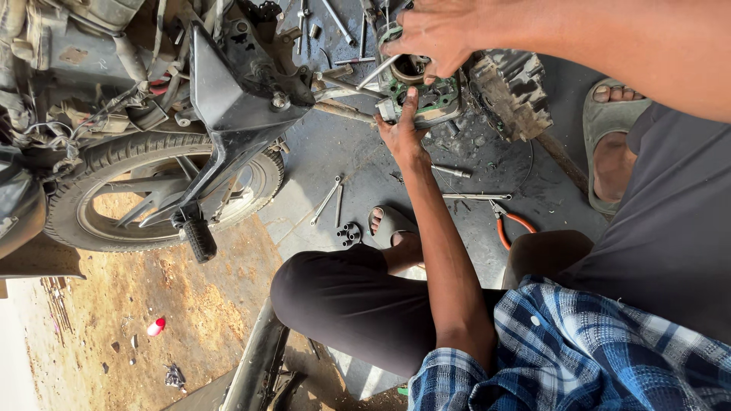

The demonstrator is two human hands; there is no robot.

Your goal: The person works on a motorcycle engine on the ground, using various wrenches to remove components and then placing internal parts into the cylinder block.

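Landmark: greasy grey metal engine cylinder block w/ green gasket face [428, 95], lying on the dark oily concrete floor [365, 164], just right of the motorcycle's black frame plate [232, 99].

Left hand [402, 129] comes up from below the block; palm against its lower edge, thumb up on the near face, fingers wrapped behind, so the exact grip can't be told. Right hand [434, 36] reaches in from the upper right and sits on top of the block, fingers curled & pressed down over the round bore; whether they pinch anything can't be told. A thin silver rod [378, 71] sticks out left of the block, under the right hand.

Right of the block, touching or just beside: dirty finned grey engine casting [512, 91]. Below the block: long steel bar [476, 196], orange-handled pliers [509, 222], two slim spanners [329, 199], small black socket cluster [349, 234]. Above-left of the block: more loose silver tools [335, 21]. Well left & below: motorcycle rear wheel w/ black tyre [160, 190] and black footpeg [199, 237].

Person squats: dark trouser knee [343, 297], blue plaid sleeve [563, 350], grey sandals below and right of the block.
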